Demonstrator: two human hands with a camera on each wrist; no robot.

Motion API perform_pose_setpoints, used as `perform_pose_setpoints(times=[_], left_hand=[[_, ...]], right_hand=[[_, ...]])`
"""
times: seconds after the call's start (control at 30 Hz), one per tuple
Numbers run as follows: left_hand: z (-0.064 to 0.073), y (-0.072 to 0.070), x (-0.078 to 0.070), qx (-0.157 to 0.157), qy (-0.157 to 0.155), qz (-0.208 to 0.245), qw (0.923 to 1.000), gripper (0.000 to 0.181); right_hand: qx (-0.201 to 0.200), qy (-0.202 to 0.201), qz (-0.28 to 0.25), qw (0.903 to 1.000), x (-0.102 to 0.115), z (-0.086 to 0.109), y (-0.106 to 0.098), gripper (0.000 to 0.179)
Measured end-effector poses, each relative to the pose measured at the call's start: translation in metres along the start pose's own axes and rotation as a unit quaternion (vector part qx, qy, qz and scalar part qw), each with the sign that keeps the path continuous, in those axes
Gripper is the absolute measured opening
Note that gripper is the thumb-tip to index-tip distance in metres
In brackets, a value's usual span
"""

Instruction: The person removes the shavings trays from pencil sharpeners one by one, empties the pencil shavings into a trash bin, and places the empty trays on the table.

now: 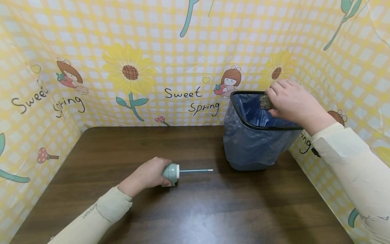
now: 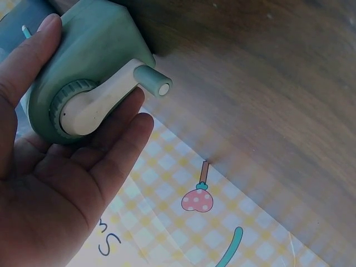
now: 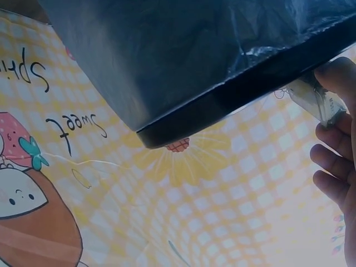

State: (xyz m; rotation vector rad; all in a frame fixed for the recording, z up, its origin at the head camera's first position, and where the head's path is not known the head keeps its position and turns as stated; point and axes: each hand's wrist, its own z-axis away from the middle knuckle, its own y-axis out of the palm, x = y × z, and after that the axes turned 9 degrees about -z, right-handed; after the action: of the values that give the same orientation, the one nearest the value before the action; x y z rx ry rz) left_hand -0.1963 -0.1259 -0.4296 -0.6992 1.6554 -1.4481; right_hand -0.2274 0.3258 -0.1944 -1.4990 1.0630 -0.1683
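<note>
Left hand (image 1: 149,173): we see its fingers wrapped round a green pencil sharpener (image 1: 171,174), the thumb on one side and the other fingers opposite.
Pencil sharpener: it sits near the middle of the brown wooden bench (image 1: 195,210), its white face turned to the right.
Pencil (image 1: 195,170): we see a slim blue one sticking straight out of that white face, its free end pointing right and well apart from the bin (image 1: 248,167).
Crank (image 2: 103,103): the left wrist view gives us a cream arm with a green knob, just beside the fingertips; whether they touch it, we cannot tell.
Right hand (image 1: 287,98): we see its fingers pinching a small clear box (image 1: 266,102) between thumb and fingers.
Clear box: it is at the mouth of the bin, beside the black rim (image 1: 274,128); we make out something grey-brown in it, too small to identify.
Bin: it stands at the right rear of the bench, with a translucent bluish bag (image 1: 259,145) lining it and folded down over the outside.
Backdrop (image 1: 170,61): behind the bench we see yellow-and-white checked cloth with sunflowers, cartoon girls holding strawberries and the words "Sweet Spring".
Sleeves (image 1: 112,206): both arms wear cream ones.
</note>
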Motion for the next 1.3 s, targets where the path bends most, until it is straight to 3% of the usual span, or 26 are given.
perform_pose_setpoints(times=[1.3], left_hand=[[0.0026,-0.0009,-0.0015,-0.003,0.000,0.002,1.0000,0.055]], right_hand=[[-0.004,-0.032,0.029,0.9990,-0.0010,0.0050,0.0011,0.059]])
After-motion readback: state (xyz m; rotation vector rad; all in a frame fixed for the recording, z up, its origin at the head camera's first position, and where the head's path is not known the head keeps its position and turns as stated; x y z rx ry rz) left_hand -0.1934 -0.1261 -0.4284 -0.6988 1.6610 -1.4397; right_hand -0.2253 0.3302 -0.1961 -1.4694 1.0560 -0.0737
